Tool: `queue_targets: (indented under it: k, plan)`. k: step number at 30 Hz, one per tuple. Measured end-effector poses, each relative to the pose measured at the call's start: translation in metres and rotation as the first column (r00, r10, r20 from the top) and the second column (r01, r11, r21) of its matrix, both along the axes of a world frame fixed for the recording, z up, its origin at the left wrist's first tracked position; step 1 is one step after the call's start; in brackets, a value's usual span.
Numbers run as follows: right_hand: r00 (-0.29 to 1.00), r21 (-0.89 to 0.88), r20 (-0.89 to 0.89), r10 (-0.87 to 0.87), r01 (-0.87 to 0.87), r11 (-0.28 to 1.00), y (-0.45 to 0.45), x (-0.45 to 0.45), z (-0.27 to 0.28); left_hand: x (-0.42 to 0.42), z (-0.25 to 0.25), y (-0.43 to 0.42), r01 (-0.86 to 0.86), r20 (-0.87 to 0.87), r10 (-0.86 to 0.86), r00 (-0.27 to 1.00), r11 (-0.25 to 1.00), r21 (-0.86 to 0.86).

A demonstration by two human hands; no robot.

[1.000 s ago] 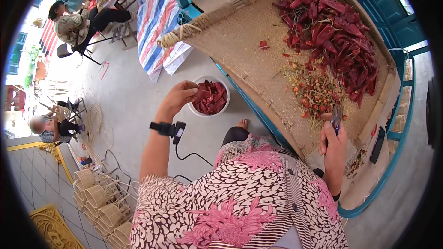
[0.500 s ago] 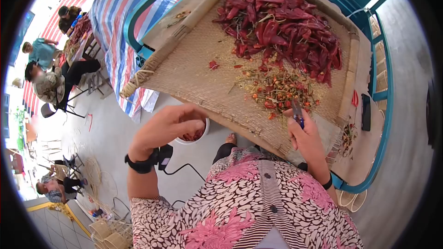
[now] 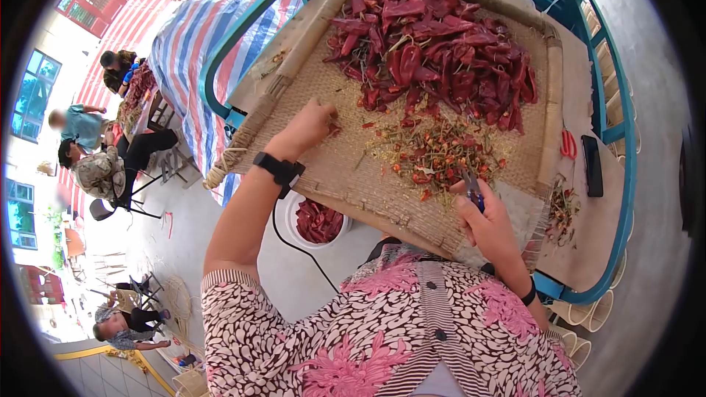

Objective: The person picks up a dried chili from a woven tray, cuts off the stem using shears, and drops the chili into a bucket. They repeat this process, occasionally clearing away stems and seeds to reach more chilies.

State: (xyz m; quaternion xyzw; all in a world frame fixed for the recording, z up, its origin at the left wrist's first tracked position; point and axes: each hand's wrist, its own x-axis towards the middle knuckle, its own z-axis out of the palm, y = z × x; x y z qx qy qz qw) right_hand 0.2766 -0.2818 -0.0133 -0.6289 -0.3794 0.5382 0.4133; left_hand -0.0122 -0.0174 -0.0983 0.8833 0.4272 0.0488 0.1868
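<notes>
A woven tray point(image 3: 294, 154) holds a large heap of dried red chilies point(image 3: 441, 44) at its back and a smaller pile of cut stems and caps point(image 3: 441, 148) nearer me. My left hand point(image 3: 312, 126) is over the tray's left part, fingers closed at a small red piece that is mostly hidden under them. In my right hand point(image 3: 485, 217) are small scissors point(image 3: 472, 190) with blue handles, their blades at the near edge of the stem pile. Below the tray's near edge, a white bucket point(image 3: 293, 231) on the floor contains red chili pieces point(image 3: 318, 221).
Red-handled scissors point(image 3: 568, 144), a black phone point(image 3: 593, 166) and stem scraps point(image 3: 562, 213) lie right of the tray. A teal metal rail point(image 3: 626, 176) surrounds it. A black cable point(image 3: 309, 254) hangs near my left arm. Several people sit at the left, beside a striped sheet point(image 3: 195, 59).
My left hand has moved from above the bucket up over the tray, and its fingers have closed where a loose red piece lay. My right hand still holds the scissors. The view has shifted.
</notes>
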Motion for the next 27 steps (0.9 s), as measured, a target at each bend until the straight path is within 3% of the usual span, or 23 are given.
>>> queue_targets:
  k: [4,13,16,22,25,27]
  plan:
    - [1.0,-0.027,0.006,0.015,-0.015,1.0,0.001,0.002,0.002,0.002,0.012,-0.005,0.081,0.018,-0.08,0.997,0.991,-0.109]
    - [0.998,-0.01,0.024,0.061,-0.061,0.998,0.003,-0.002,-0.002,0.01,0.012,-0.016,0.01,0.083,-0.001,0.997,0.994,-0.106]
    - [0.996,-0.019,0.038,0.076,-0.076,0.997,0.003,-0.004,0.0,0.018,0.011,-0.01,0.089,0.121,-0.061,0.991,0.968,-0.236]
    - [0.997,-0.017,0.034,0.073,-0.072,0.997,0.001,-0.004,0.001,0.017,0.01,-0.014,0.048,0.231,0.014,0.973,0.965,-0.259]
    - [0.999,-0.001,0.011,0.041,-0.041,0.999,0.0,-0.004,0.004,0.015,0.024,-0.023,-0.068,0.265,0.126,0.956,0.974,-0.218]
    - [0.998,0.006,0.037,0.045,-0.046,0.999,0.0,-0.004,0.003,0.011,0.034,-0.019,-0.038,0.256,0.112,0.96,0.961,-0.276]
